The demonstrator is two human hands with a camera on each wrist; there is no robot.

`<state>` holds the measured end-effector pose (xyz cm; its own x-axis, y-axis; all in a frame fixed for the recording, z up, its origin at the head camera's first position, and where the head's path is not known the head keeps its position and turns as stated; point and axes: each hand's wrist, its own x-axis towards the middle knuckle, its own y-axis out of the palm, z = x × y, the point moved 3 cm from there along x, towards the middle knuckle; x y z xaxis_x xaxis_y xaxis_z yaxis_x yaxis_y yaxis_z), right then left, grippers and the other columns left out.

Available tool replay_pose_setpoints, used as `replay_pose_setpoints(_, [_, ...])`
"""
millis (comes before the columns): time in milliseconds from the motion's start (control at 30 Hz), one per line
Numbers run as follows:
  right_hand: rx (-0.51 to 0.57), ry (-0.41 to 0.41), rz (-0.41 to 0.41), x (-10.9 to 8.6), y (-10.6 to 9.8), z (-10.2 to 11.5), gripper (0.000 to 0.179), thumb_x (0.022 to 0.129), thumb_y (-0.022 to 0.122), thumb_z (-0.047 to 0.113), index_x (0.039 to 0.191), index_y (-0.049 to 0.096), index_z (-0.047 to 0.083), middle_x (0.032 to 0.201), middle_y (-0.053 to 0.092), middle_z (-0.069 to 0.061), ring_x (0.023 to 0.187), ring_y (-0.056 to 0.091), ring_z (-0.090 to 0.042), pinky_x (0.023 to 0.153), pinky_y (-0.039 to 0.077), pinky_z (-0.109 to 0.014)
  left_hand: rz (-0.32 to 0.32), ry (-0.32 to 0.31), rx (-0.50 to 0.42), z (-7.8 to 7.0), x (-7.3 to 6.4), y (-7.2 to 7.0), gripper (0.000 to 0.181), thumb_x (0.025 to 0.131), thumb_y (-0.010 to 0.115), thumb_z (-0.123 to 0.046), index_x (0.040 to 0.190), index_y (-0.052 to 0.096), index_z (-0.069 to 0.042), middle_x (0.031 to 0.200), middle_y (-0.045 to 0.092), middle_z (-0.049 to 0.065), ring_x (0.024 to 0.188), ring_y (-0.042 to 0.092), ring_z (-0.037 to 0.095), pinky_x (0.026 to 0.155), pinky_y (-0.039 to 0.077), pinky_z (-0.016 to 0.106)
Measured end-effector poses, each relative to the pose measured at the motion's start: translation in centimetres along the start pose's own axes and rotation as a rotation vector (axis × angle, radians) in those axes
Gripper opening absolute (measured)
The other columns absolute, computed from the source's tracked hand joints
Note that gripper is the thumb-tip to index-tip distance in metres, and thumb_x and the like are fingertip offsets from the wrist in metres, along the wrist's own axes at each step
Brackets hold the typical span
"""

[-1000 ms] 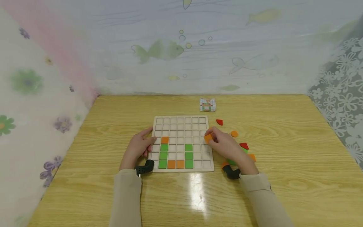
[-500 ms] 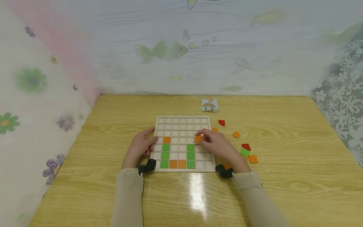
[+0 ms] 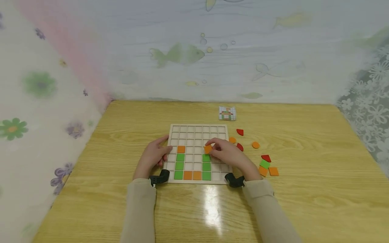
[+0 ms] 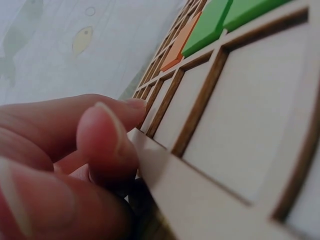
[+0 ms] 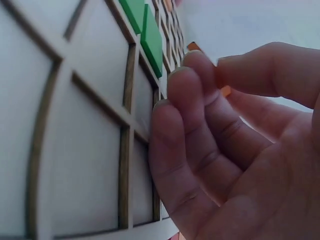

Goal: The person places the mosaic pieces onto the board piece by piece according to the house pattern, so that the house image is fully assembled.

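A wooden grid board lies flat on the table. My left hand holds its left edge, thumb over the frame and fingers along the outer side. Between thumb and fingertips my right hand pinches an orange square tile, tilted, just above the right green column. In the right wrist view this tile is mostly hidden by the fingers. Green tiles fill a left column and a right column. Two orange tiles join them along the bottom row. Another orange tile tops the left column.
A small printed pattern card lies behind the board. To the right are scattered loose pieces: red quarter-round pieces, an orange disc, a green tile and orange squares. A painted wall stands behind the table.
My right hand has carried the orange tile leftward from the board's right edge to the top of the right green column. My left hand stays on the left edge; the view shifts slightly.
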<state>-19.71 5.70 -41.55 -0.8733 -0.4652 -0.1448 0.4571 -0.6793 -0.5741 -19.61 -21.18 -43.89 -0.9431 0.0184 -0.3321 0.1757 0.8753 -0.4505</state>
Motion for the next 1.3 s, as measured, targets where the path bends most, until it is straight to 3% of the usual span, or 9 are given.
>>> replay_pose_setpoints(133, [0.004,0.025,0.015,0.2,-0.1,-0.2,0.026,0.087,0.052,0.016,0.113,0.056,0.019,0.078,0.058,-0.001,0.066,0.051,-0.018,0.059,0.041,-0.031,0.021,0.009,-0.012,0.0,0.2,0.5,0.055,0.085,0.06,-0.03,0.135,0.038,-0.031,0.054,0.052,0.009,0.035,0.04,0.014,0.035,0.039,0.027])
replay_pose_setpoints(300, [0.028,0.011,0.017,0.9,0.0,0.0,0.027,0.086,0.051,0.015,0.112,0.056,0.02,0.075,0.058,-0.002,0.062,0.051,-0.018,0.057,0.042,-0.03,-0.001,0.003,-0.023,0.0,0.2,0.5,0.053,0.086,0.059,-0.029,0.135,0.038,-0.032,0.055,0.052,0.009,0.035,0.039,0.014,0.035,0.038,0.026])
replay_pose_setpoints(567, [0.007,-0.001,-0.005,2.4,0.8,0.8,0.028,0.087,0.052,0.018,0.113,0.058,0.02,0.079,0.059,0.001,0.066,0.051,-0.017,0.061,0.042,-0.03,-0.005,0.015,-0.034,-0.2,0.3,0.4,0.052,0.087,0.058,-0.027,0.135,0.038,-0.03,0.055,0.053,0.01,0.035,0.039,0.014,0.034,0.037,0.026])
replay_pose_setpoints(900, [0.063,0.052,-0.066,2.9,1.9,0.6,0.028,0.084,0.053,0.015,0.109,0.06,0.023,0.079,0.058,0.001,0.07,0.051,-0.018,0.065,0.041,-0.03,-0.008,0.019,-0.03,-0.1,0.0,0.3,0.051,0.087,0.058,-0.027,0.135,0.039,-0.03,0.055,0.054,0.01,0.035,0.039,0.014,0.034,0.037,0.025])
replay_pose_setpoints(1300, [0.005,0.025,-0.152,3.3,2.6,1.3,0.026,0.086,0.056,0.018,0.11,0.062,0.024,0.09,0.057,0.006,0.081,0.049,-0.015,0.073,0.041,-0.029,-0.012,0.021,0.019,0.0,0.0,0.0,0.051,0.088,0.056,-0.031,0.135,0.038,-0.031,0.054,0.053,0.009,0.035,0.039,0.015,0.034,0.037,0.027])
